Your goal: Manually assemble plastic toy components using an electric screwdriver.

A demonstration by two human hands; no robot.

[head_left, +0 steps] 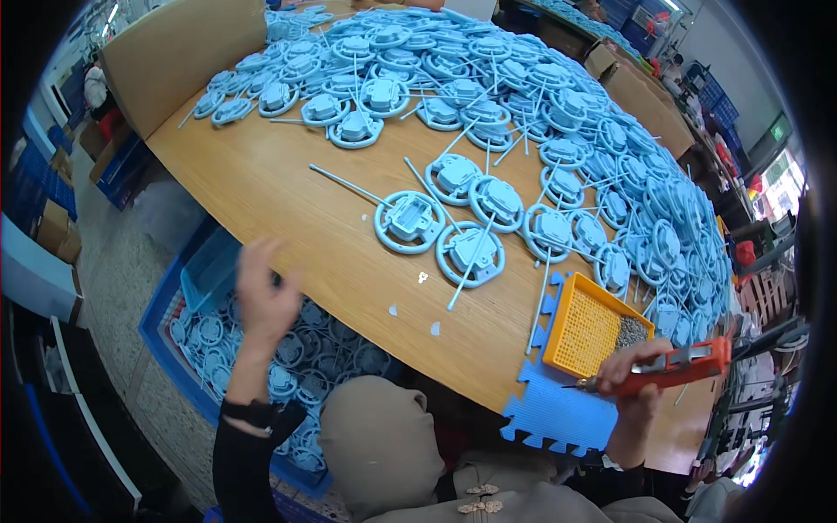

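Left hand (268, 296): released, blurred
Right hand (632, 376): clenched around red power tool (678, 367), near mat (558, 411)
Yellow tray (586, 329): we see grey bits (634, 331), right end
Blue crate (157, 338): pale-blue wheels (211, 329), more on table (344, 248)

Wheel parts (384, 96) piled far + R side, tbl (288, 192); tray (586, 331) R, mat (558, 414) in front; crate (155, 321) L, below tbl edge.

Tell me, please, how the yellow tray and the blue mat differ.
The yellow tray has raised walls; the blue mat is flat. The tray's rim is straight-edged, the mat's edge toothed. The tray holds small grey pieces; the mat shows none. Both are near the right hand.
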